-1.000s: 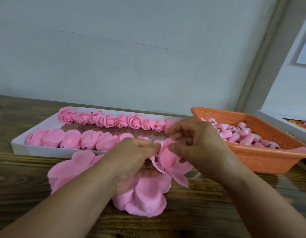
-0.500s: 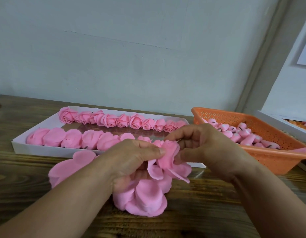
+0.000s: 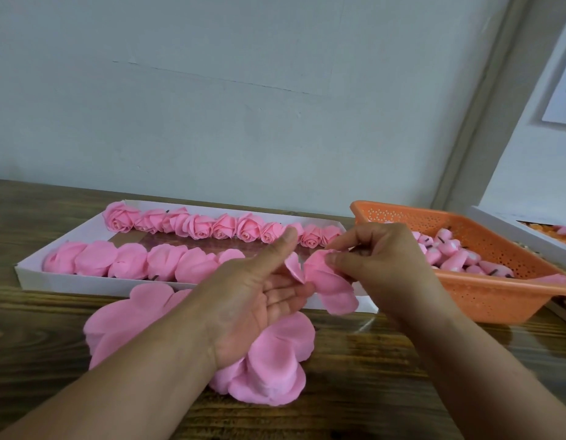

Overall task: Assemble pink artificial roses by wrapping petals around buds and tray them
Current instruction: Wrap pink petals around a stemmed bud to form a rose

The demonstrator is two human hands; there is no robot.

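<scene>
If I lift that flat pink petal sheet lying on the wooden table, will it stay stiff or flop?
The flat pink petal sheet would probably flop: the similar pink petal piece pinched by the right hand curls and droops. It looks thin, so likely light and easily creased.

Soft, even daylight; you see faint shadows beneath the hands on the dark wooden bench (image 3: 402, 376). Wide-angle distortion bows the pale wall (image 3: 243, 90) edges; slight softness throughout, no glare.
</scene>
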